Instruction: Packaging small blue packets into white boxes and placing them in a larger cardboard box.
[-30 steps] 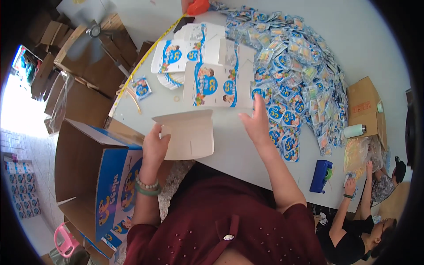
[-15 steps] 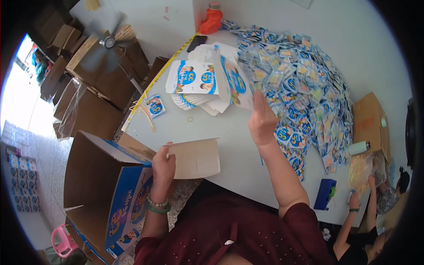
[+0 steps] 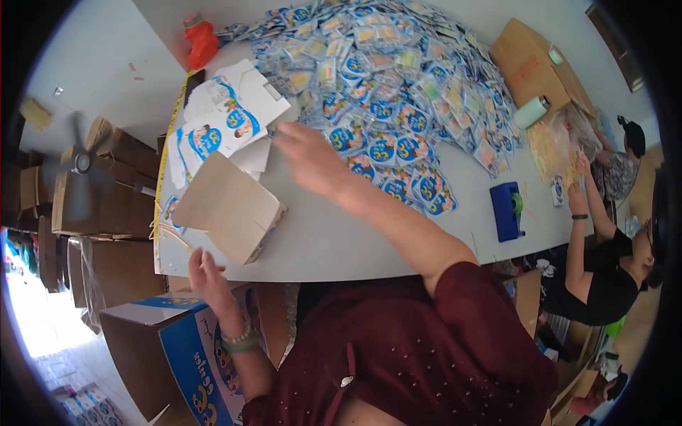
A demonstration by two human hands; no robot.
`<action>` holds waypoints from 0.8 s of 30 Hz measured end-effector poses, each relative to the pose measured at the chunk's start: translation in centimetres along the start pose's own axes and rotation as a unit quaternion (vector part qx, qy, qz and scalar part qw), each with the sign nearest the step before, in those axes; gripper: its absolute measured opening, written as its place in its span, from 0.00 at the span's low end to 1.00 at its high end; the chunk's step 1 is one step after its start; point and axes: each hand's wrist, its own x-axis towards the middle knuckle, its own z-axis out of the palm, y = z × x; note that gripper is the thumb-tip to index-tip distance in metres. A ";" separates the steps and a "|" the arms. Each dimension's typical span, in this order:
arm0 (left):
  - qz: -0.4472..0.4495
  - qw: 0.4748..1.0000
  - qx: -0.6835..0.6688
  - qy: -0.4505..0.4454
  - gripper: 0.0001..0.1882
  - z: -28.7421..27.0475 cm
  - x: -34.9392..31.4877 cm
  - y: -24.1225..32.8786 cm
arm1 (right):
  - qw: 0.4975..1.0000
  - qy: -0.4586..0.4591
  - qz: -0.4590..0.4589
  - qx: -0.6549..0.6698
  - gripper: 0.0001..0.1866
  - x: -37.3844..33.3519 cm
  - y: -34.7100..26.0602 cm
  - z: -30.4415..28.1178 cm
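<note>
A small open carton [image 3: 231,202], grey-brown inside, stands tilted on the table between my hands. Just below it, my left hand [image 3: 211,287] is raised with the fingers apart, holding nothing. To the right of a pile of flat white-and-blue printed cartons [image 3: 245,106], my right hand [image 3: 312,162] reaches leftward. Motion smears its fingers, so their grip is unclear. Beyond that hand spreads a large heap of small clear packets [image 3: 383,92] with blue printed cards.
A blue tape dispenser [image 3: 506,211] sits on the right of the white table [image 3: 341,259]. A large blue-and-brown cardboard box [image 3: 170,355] stands at lower left, near a fan [image 3: 82,165]. Another person [image 3: 604,284] works at the right by a brown box [image 3: 536,67].
My view has swung rightward. My right hand no longer lifts the printed carton sheet. The small carton my left hand held now stands on the table, with that hand off it.
</note>
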 end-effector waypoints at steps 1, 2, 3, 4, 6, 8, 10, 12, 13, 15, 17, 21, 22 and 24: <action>0.113 0.989 0.063 0.073 0.10 -0.2 -1.2 -0.3 | 0.998 0.064 -0.020 -0.014 0.16 -3.0 1.7 -1.8; 0.112 0.989 0.066 0.070 0.10 -1.0 -2.7 -0.5 | 0.996 0.063 0.042 -0.037 0.16 -5.4 1.3 -4.7; 0.236 0.958 0.152 0.054 0.07 -1.8 -4.3 -0.6 | 0.991 0.079 0.089 -0.066 0.17 -8.2 2.6 -6.7; 0.360 0.904 0.227 0.032 0.05 -1.4 -5.7 0.0 | 0.980 0.098 0.137 -0.101 0.17 -11.1 4.0 -9.0; 0.399 0.896 0.178 -0.084 0.04 2.6 -8.4 2.7 | 0.932 0.127 0.280 -0.192 0.18 -15.9 5.2 -12.8; 0.448 0.859 0.103 -0.225 0.03 6.8 -9.7 4.1 | 0.916 0.107 0.341 -0.181 0.20 -19.3 6.5 -14.7; 0.246 0.887 0.074 -0.385 0.02 11.4 -11.3 4.3 | 0.903 0.063 0.406 -0.128 0.24 -20.6 6.9 -15.0; 0.362 0.821 0.110 -0.427 0.02 15.8 -10.0 2.9 | 0.910 0.006 0.376 -0.173 0.29 -22.7 7.9 -12.4; 0.421 0.790 0.128 -0.427 0.04 18.6 -8.9 1.6 | 0.915 0.122 0.347 -0.163 0.33 -24.3 9.1 -9.4; 0.367 0.804 0.196 -0.424 0.09 22.1 -8.1 1.6 | 0.922 0.189 0.278 -0.191 0.32 -23.9 8.2 -8.0; 0.591 0.740 0.243 -0.210 0.09 25.8 -4.9 0.0 | 0.919 0.146 0.299 -0.210 0.37 -22.2 6.9 -6.9; 0.464 0.576 0.572 -0.355 0.38 29.3 -2.2 -0.4 | 0.957 0.125 0.248 -0.083 0.32 -21.9 5.6 -10.1; 0.496 0.548 0.550 -0.388 0.38 32.2 -4.2 -1.9 | 0.947 0.161 0.260 -0.102 0.29 -24.4 6.2 -10.3; 0.574 0.628 0.362 -0.379 0.34 31.0 -4.4 -0.3 | 0.942 0.184 0.232 -0.155 0.24 -22.6 6.7 -9.5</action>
